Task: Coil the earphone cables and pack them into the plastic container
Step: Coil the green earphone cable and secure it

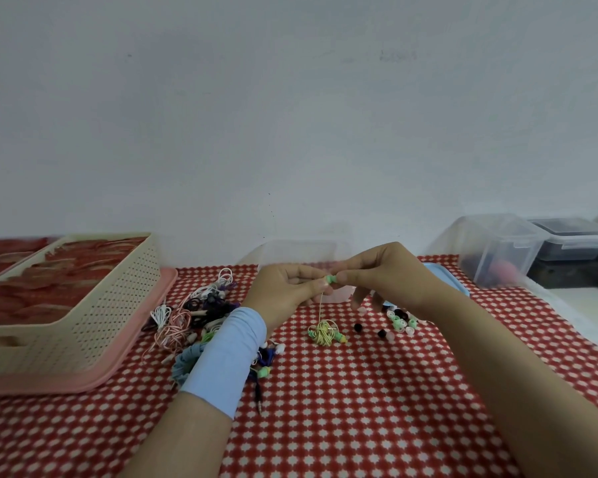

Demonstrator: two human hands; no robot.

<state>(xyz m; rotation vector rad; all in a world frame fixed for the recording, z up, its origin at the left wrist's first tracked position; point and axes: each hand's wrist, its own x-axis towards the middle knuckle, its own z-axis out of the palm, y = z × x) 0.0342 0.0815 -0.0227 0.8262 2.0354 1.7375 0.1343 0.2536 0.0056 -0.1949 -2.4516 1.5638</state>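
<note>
Worked over a red tablecloth with white dots (359, 408). Wore a pale blue fabric sleeve (228, 357) on the left wrist. Had a tangled pile of white, pink, black and purple earphones (194, 315) just left of that wrist, beside a cream perforated plastic basket (118, 305) set on a pink tray (145, 339); could not tell the basket's contents through the blur. Pinched a small green earbud (330, 279) between fingertips of the left hand (283, 288) and the right hand (380, 274), both raised above the cloth. Let its thin cable hang to a yellow coiled bundle (323, 332) lying on the cloth below. Had loose green, white, pink and black ear tips (399, 320) scattered under the right hand. Had a clear plastic container (297, 250) just behind the hands, contents hidden, and a blue lid (446, 274) to its right. Saw farther right a clear lidded tub (497, 250) with dark and pink shapes inside, and beside it a dark box with a clear lid (573, 239).
</note>
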